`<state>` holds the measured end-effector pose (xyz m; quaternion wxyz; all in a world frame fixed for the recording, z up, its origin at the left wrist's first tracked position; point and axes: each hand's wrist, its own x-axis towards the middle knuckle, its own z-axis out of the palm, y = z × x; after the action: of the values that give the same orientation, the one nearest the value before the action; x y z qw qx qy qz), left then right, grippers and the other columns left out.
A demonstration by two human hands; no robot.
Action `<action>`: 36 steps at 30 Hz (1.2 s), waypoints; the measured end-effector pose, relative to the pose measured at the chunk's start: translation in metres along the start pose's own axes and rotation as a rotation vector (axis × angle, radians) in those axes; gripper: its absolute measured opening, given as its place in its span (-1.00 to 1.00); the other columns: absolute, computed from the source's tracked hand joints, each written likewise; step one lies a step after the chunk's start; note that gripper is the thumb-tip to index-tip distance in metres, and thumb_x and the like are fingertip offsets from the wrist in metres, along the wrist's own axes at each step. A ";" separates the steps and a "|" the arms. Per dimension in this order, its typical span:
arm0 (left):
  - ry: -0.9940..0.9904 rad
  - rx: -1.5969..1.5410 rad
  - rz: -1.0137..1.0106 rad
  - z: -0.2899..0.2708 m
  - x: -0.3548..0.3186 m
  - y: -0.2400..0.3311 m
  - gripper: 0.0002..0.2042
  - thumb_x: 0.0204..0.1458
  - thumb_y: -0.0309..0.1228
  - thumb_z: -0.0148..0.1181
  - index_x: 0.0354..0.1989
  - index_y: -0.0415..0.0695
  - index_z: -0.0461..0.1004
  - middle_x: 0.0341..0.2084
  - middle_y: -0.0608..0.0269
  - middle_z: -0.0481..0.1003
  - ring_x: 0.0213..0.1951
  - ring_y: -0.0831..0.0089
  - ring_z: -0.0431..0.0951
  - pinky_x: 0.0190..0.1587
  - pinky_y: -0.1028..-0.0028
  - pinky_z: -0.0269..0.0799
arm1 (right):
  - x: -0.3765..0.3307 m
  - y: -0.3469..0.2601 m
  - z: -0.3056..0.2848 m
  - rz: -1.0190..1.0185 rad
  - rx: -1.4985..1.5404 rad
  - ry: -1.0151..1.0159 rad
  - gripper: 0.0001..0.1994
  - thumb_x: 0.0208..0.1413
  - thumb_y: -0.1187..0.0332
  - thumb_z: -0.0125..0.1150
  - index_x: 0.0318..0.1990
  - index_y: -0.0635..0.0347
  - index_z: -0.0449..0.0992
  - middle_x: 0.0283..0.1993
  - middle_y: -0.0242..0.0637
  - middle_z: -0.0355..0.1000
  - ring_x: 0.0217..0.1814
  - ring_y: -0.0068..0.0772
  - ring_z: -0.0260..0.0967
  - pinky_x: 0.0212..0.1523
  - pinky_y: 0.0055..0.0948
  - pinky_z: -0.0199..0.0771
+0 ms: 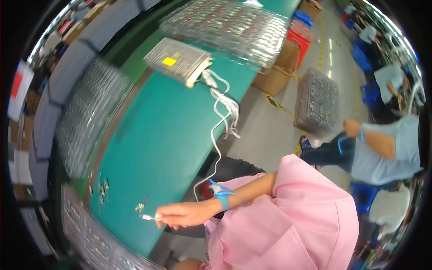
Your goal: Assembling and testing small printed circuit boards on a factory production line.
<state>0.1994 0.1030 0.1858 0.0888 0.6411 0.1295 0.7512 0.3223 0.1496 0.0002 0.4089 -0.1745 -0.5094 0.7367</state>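
Observation:
My right hand (186,213), with a blue strap on its wrist, is closed in a pinch on a cable plug (146,217). The plug is white with a small metal tip and points left over the green table. Just beyond the tip lies a small circuit board (140,207). A white cable (217,148) runs down from a bundle and passes out of sight behind my right wrist. Of my left arm, only a patch of skin (189,264) shows at the lower edge, its fingers hidden. Several small boards (103,191) lie by the table's far edge.
On the green table (153,130) a perforated metal box (175,58) has the cable bundle (227,105) hanging from it. Clear plastic trays (229,29) are stacked behind it. More trays (92,243) stand lower left. Another person (382,144) is at the right, beside floor-stacked trays (317,101).

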 end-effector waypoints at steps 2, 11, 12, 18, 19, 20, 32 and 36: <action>-0.212 1.096 -0.272 -0.051 -0.044 -0.031 -0.73 0.19 -0.23 -0.18 -0.22 -0.11 0.42 -0.37 0.32 0.32 -0.23 0.44 0.26 -0.08 0.49 0.17 | -0.030 -0.027 -0.022 -0.092 -0.023 0.123 -0.82 0.31 0.31 -0.21 -0.09 0.07 0.34 -0.38 -0.41 0.34 -0.43 -0.55 0.27 -0.42 -0.49 0.28; -0.434 0.034 -1.242 0.117 -0.123 -0.055 -0.60 0.28 -0.12 -0.26 -0.04 -0.18 0.38 -0.05 0.09 0.42 -0.07 0.42 0.38 0.00 0.45 0.22 | -0.103 -0.080 -0.071 -0.132 -0.402 0.202 -0.82 0.29 0.28 -0.15 -0.08 0.12 0.31 -0.25 -0.25 0.37 -0.41 -0.27 0.36 -0.44 -0.34 0.36; -0.402 -0.002 -1.240 0.123 -0.124 -0.060 -0.60 0.27 -0.11 -0.25 -0.06 -0.17 0.39 -0.08 0.12 0.43 -0.08 0.38 0.39 0.00 0.41 0.24 | -0.106 -0.083 -0.071 -0.153 -0.333 0.241 -0.81 0.28 0.29 -0.11 -0.05 0.12 0.30 -0.24 -0.21 0.38 -0.42 -0.17 0.37 -0.46 -0.30 0.37; -0.411 0.292 -1.152 0.136 -0.123 -0.108 -0.63 0.27 -0.14 -0.23 -0.11 -0.15 0.44 -0.16 0.19 0.46 -0.13 0.29 0.42 -0.03 0.35 0.29 | -0.178 -0.125 -0.133 -0.607 -0.530 0.972 -0.68 0.05 0.45 0.06 0.00 0.16 0.29 -0.07 -0.11 0.34 -0.17 -0.22 0.36 -0.19 -0.31 0.38; -0.447 0.485 -1.095 0.134 -0.122 -0.115 -0.63 0.28 -0.16 -0.24 -0.11 -0.16 0.44 -0.17 0.18 0.46 -0.13 0.31 0.42 -0.03 0.37 0.29 | -0.208 -0.134 -0.158 -0.741 -0.805 1.408 -0.70 0.03 0.52 0.05 -0.03 0.19 0.32 -0.08 -0.18 0.34 -0.26 -0.33 0.32 -0.21 -0.38 0.35; -0.471 0.680 -1.024 0.134 -0.126 -0.121 -0.63 0.29 -0.18 -0.26 -0.11 -0.16 0.44 -0.18 0.18 0.47 -0.13 0.33 0.42 -0.04 0.39 0.29 | -0.245 -0.142 -0.179 -0.664 -0.626 1.648 -0.70 0.07 0.53 0.01 0.00 0.20 0.30 -0.12 -0.29 0.32 -0.36 -0.47 0.24 -0.29 -0.50 0.31; -0.581 0.934 -0.746 0.119 -0.165 -0.155 -0.65 0.31 -0.26 -0.30 -0.15 -0.18 0.45 -0.45 0.26 0.39 -0.39 0.48 0.33 -0.28 0.50 0.27 | -0.453 -0.105 -0.358 -0.153 -0.206 2.364 -0.49 0.07 0.47 -0.15 0.24 0.19 0.10 -0.26 -0.19 0.33 -0.40 -0.49 0.30 -0.44 -0.57 0.35; -0.600 0.971 -0.805 0.115 -0.174 -0.159 -0.65 0.30 -0.24 -0.28 -0.17 -0.17 0.45 -0.54 0.31 0.32 -0.48 0.52 0.26 -0.37 0.54 0.23 | -0.455 -0.102 -0.371 -0.107 -0.216 2.365 -0.47 0.08 0.47 -0.18 0.27 0.17 0.08 -0.23 -0.21 0.32 -0.35 -0.51 0.30 -0.40 -0.58 0.36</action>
<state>0.3364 0.2111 -0.0102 0.0955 0.6903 0.6479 0.3076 0.8908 0.0351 -0.1368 0.6389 -0.7583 0.1180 0.0536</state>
